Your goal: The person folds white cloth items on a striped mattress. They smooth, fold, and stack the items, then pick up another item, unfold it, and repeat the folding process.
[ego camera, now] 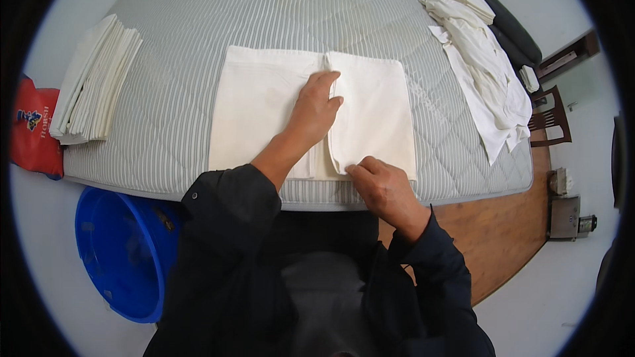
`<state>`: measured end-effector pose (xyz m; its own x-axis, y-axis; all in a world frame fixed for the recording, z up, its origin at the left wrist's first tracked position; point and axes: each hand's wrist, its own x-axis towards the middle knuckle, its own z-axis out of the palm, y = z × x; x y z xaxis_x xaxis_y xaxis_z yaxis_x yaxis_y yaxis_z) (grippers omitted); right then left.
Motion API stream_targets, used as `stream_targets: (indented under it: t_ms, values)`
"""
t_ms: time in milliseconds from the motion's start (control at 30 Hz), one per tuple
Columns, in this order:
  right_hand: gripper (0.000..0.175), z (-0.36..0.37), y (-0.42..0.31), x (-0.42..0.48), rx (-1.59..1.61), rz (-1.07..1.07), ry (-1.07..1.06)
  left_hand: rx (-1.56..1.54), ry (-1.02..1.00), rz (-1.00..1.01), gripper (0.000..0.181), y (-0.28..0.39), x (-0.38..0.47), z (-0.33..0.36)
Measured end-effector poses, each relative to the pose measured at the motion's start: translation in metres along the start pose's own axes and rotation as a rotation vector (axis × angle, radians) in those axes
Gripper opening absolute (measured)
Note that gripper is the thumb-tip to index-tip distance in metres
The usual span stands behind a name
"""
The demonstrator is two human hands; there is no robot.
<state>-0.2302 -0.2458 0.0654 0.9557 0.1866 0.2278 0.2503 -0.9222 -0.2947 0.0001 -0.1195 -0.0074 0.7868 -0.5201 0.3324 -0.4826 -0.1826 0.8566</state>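
A white cloth (258,99) lies on the striped mattress before me, its two sides folded in towards a middle gap. My left hand (316,104) rests over this gap, thumb and forefinger apart, their tips at the inner edge of the right-hand flap (374,114). Its other fingers are mostly hidden. At the near end of that flap, my right hand (384,188) pinches the inner corner between thumb and fingers, and the edge there is slightly raised.
A stack of folded white cloths (96,84) stands at the mattress's (198,20) left edge, beside a red bag (37,126). Crumpled white cloths (481,59) lie at the right. A blue plastic tub (121,258) is below left. A wooden chair (553,119) stands far right.
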Motion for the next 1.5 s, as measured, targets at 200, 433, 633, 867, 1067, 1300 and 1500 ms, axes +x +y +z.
stream_targets:
  t_ms: [200, 433, 633, 867, 1067, 1300, 1500]
  values:
    - [0.019, 0.001, 0.002, -0.001, -0.025, 0.023, -0.042, 0.474, -0.057, 0.209, 0.057, -0.001, -0.01, 0.001]
    - [0.021, 0.002, -0.001, 0.0, 0.013, -0.009, -0.063, 0.615, -0.235, 0.111, 0.06, -0.005, -0.009, 0.002]
    - [0.044, 0.018, -0.004, 0.004, 0.059, -0.116, 0.048, 0.521, -0.232, 0.116, 0.072, 0.004, -0.013, 0.001]
    - [0.067, 0.041, -0.017, -0.018, 0.126, -0.172, -0.077, 0.633, -0.323, 0.107, 0.078, 0.009, -0.012, 0.007]
    - [0.053, 0.001, 0.022, -0.044, 0.222, 0.154, 0.234, 0.635, -0.324, 0.152, 0.081, 0.014, -0.017, 0.003]
    - [0.041, -0.014, 0.064, -0.075, 0.223, 0.761, 0.395, 0.574, -0.432, 0.293, 0.087, 0.03, -0.035, 0.007]
    - [0.037, -0.006, 0.08, -0.082, 0.435, 0.851, 0.381, 0.578, -0.474, 0.34, 0.093, 0.03, -0.04, 0.013]
